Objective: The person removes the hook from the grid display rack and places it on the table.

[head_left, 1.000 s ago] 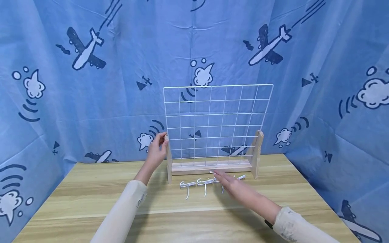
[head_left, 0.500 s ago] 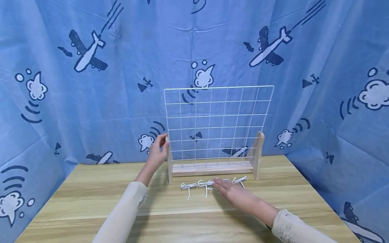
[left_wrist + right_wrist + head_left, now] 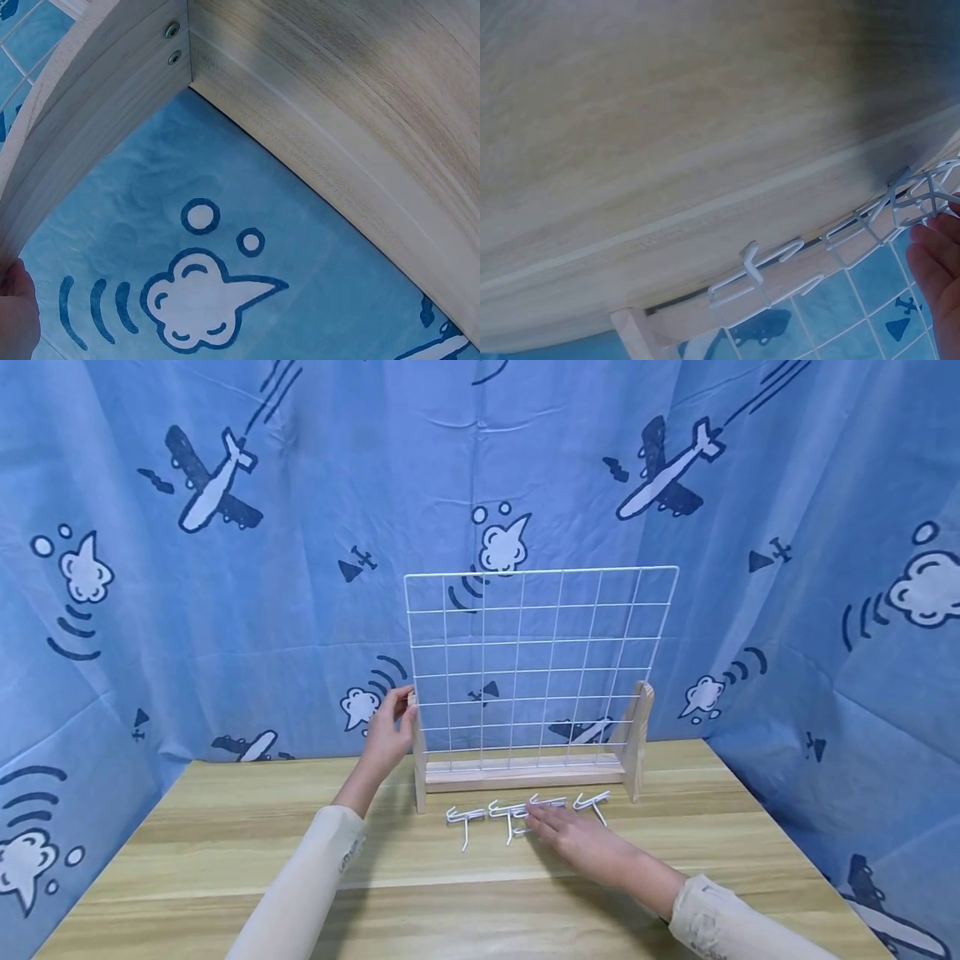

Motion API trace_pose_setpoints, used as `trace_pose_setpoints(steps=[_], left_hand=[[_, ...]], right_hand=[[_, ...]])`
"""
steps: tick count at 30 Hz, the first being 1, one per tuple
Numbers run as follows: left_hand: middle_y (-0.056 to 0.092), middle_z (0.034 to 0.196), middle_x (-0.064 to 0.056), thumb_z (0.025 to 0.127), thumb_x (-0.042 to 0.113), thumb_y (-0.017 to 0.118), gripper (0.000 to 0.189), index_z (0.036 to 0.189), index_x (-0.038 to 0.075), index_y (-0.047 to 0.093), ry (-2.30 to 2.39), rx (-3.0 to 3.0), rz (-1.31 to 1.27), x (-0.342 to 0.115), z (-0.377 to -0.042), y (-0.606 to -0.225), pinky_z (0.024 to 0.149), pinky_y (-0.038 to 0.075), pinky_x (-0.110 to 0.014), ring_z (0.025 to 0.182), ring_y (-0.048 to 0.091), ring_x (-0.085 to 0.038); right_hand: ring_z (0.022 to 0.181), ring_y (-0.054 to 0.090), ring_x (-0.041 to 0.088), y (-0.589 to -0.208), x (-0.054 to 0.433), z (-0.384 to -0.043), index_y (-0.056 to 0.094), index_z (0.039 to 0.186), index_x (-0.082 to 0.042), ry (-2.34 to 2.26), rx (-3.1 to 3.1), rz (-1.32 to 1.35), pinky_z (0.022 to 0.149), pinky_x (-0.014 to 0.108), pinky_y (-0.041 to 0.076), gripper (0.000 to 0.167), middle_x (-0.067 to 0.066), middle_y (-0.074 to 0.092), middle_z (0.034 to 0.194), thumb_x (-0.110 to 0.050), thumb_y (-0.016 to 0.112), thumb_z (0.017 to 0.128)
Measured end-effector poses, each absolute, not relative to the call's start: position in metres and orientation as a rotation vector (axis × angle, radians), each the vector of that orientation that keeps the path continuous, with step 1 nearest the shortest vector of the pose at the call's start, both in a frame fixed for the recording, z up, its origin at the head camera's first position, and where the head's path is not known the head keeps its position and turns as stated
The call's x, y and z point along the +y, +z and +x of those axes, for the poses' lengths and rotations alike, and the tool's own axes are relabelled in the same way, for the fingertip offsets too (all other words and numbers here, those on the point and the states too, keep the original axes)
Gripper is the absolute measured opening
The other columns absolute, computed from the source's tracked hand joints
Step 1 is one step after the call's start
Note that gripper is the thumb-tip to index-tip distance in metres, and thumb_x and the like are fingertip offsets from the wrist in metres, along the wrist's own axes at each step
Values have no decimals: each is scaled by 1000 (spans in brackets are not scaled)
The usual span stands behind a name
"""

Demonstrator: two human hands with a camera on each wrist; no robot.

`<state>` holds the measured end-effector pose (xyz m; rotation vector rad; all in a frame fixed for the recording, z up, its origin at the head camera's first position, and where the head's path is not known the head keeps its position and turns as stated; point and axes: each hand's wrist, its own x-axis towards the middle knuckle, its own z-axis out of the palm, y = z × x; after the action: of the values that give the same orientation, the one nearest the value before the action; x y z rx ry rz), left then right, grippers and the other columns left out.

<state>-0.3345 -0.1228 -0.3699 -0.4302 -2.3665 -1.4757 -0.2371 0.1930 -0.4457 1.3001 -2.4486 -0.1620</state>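
Observation:
A white wire grid panel [image 3: 538, 670] stands upright in a wooden stand [image 3: 637, 735]. My left hand [image 3: 388, 731] grips the top of the stand's left upright, also visible as a wooden board [image 3: 97, 97] in the left wrist view. In front of the base lies a row of white wire display hooks [image 3: 465, 817], several in all. At the row's middle, my right hand [image 3: 581, 843] pinches one hook [image 3: 521, 832] by its near part, low at the table among the others. The right wrist view shows the fingers [image 3: 930, 262] against the wire; the thumb is mostly hidden.
The wood-grain table [image 3: 225, 860] ends at a blue curtain [image 3: 315, 568] printed with planes and clouds, which closes off the back and both sides. Another hook [image 3: 592, 802] lies just beyond my right fingertips, near the stand's right foot.
My right hand has lowered the hook from above the row towards the table and shifted slightly nearer me, uncovering hooks behind it. My left hand stays on the upright.

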Motion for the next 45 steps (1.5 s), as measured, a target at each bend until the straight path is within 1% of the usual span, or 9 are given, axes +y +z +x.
trace_pose_setpoints(steps=[3,8,10,14,20,27,34,40,45], left_hand=[[50,133,-18,103,12,43,39,140,3,40,-1481,-2373,-426,-124,-334,-370,109,39,-38,130,45,-30],[50,134,-19,103,13,43,39,141,3,40,-1489,-2376,-435,-124,-333,-371,109,39,-39,131,44,-31],[50,134,-19,103,13,43,39,140,3,40,-1485,-2376,-436,-124,-334,-371,109,39,-39,130,44,-31],[50,133,-19,103,13,43,39,140,3,40,-1482,-2374,-435,-124,-333,-370,108,40,-40,130,45,-31],[50,133,-18,103,13,43,39,141,3,40,-1481,-2372,-434,-123,-333,-369,108,40,-39,130,45,-30],[50,133,-19,103,13,43,39,140,3,40,-1471,-2369,-440,-124,-335,-368,109,39,-39,130,45,-30],[50,133,-19,103,13,43,39,141,2,39,-1475,-2372,-435,-124,-335,-367,108,40,-39,129,45,-31],[49,134,-18,103,14,43,39,141,4,39,-1494,-2385,-411,-123,-334,-369,109,39,-38,130,44,-30],[49,134,-18,103,13,43,39,141,3,39,-1493,-2377,-422,-123,-333,-369,109,39,-39,130,44,-31]], right_hand=[[115,58,34,-446,192,-236,59,125,5,-187,-2415,1319,94,44,52,45,22,56,131,8,60,81],[115,59,32,-451,192,-238,60,124,3,-218,-2354,1320,94,40,52,33,20,58,129,-11,57,94],[115,59,31,-452,192,-239,60,124,2,-221,-2342,1313,94,39,52,35,19,59,128,-22,53,99],[114,59,33,-453,191,-236,60,124,2,-204,-2340,1297,95,40,52,40,20,58,128,-28,49,101],[110,61,35,-454,189,-234,60,124,2,-172,-2323,1270,91,40,54,40,22,59,127,-27,55,98],[112,61,34,-456,190,-235,61,123,1,-190,-2332,1260,92,40,53,44,21,58,128,-34,53,98],[111,61,32,-457,188,-236,63,122,-3,-228,-2281,1257,93,42,52,47,18,61,126,-39,61,91],[107,63,31,-454,185,-232,67,113,-5,-220,-2208,1256,91,43,53,48,17,63,121,-38,73,79],[108,61,32,-456,186,-231,68,110,-8,-236,-2225,1259,92,42,53,48,17,62,121,-43,72,78]])
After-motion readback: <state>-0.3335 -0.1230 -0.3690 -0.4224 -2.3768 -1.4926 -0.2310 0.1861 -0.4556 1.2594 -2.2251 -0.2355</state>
